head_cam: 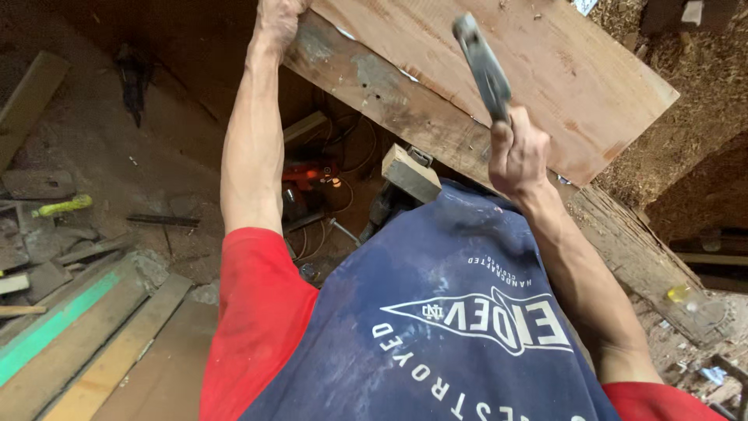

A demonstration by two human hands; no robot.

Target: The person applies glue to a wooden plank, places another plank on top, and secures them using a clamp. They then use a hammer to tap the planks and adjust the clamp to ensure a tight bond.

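My left hand [276,19] grips the upper left edge of a wide reddish wooden board [545,70] that lies on a worn grey plank [374,90]. My right hand [516,156] is closed around the handle of a metal hammer [483,66], raised above the board with its head blurred. Below the hands I see my red sleeves and a dark blue apron. A small wooden block [411,173] sticks out under the grey plank, just in front of the apron.
An orange power tool [308,183] with cables lies on the dirt floor under the plank. Loose planks and scraps, one with a green stripe [54,320], are piled at the left. A yellow-handled tool [62,206] lies there too. Sawdust heaps fill the upper right.
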